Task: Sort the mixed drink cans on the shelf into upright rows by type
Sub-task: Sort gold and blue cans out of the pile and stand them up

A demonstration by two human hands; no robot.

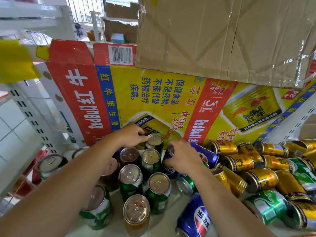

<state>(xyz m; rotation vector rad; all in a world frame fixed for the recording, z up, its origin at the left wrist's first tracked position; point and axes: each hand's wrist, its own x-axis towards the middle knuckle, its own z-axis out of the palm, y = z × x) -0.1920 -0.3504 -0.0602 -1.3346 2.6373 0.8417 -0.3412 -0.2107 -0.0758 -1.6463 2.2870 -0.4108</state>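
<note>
My left hand (131, 135) touches the rim of an upright green can (154, 140) at the back of the shelf, fingers curled on its top edge. My right hand (183, 157) grips a blue Pepsi can (169, 153) just right of it. Several green cans (130, 178) stand upright in rows in front of my hands. Another blue Pepsi can (196, 218) lies on its side near the front. To the right, several gold Red Bull cans (239, 162) and green cans (266, 206) lie tumbled in a heap.
A flattened Red Bull carton (153, 93) lines the shelf back. A brown cardboard box (222, 35) hangs overhead on the shelf above. A white perforated shelf upright (32, 117) stands at the left. An orange-labelled can (136, 212) stands at the front.
</note>
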